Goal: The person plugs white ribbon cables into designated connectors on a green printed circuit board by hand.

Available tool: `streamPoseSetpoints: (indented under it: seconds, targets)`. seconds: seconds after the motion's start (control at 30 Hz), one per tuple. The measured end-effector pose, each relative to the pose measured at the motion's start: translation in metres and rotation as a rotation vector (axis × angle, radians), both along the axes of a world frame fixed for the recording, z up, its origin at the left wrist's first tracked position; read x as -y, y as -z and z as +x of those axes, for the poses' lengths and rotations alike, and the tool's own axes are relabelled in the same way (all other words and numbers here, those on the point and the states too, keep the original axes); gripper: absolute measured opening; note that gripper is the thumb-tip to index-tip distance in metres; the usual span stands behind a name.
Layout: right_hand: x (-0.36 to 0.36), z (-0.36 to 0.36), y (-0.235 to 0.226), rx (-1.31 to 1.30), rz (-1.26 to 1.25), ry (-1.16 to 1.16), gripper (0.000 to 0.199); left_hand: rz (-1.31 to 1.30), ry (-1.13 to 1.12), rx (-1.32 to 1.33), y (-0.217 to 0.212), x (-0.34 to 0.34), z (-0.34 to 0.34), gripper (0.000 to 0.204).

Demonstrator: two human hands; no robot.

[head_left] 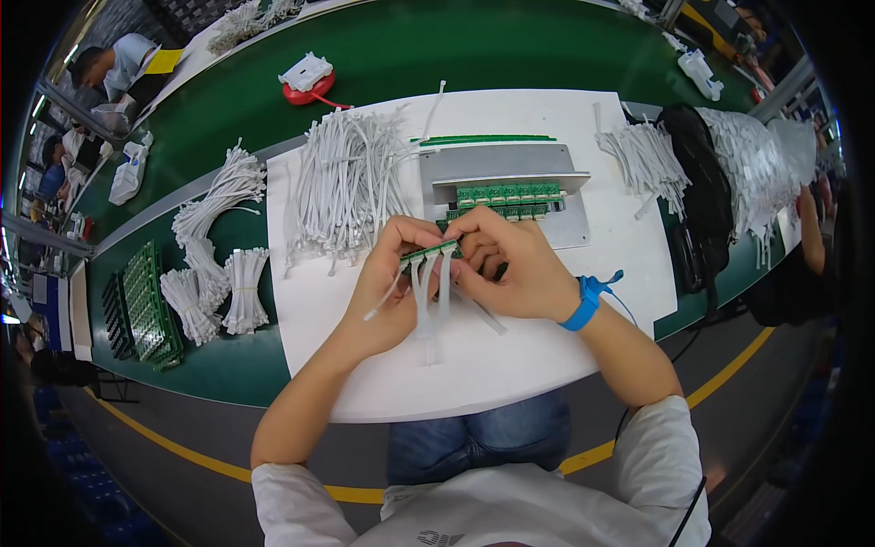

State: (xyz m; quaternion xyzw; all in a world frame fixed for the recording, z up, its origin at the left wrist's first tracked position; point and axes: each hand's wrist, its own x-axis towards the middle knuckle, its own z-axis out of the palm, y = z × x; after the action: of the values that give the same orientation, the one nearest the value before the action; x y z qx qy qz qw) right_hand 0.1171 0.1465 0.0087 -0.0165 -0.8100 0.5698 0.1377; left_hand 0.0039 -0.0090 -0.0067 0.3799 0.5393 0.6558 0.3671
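Note:
Between my two hands, above the white sheet, is a narrow green circuit board strip with several white cables hanging down from it. My left hand pinches the strip's left end. At the other end, my right hand has its fingers closed at the strip and by the cables; its fingertips partly hide the join. Just beyond my hands a grey metal fixture holds a row of green boards. Another thin green strip lies along its back edge.
Left of the fixture spreads a large pile of white cables. Bundled cables and stacked green boards lie at the left. Rightward are more cables, a black bag and a plastic bag of white parts. A red-based device stands behind.

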Motion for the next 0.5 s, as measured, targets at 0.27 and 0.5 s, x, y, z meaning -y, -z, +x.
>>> streamPoseSetpoints:
  seconds: [0.27,0.5]
  targets:
    - [-0.002,0.003,0.003,-0.006,0.016,0.035,0.019,-0.061,0.089,-0.166,0.007,0.005,-0.004,0.032]
    - [0.001,0.003,0.01,-0.187,0.216,0.077,0.015,-0.166,0.082,0.011,0.004,0.003,-0.001,0.032]
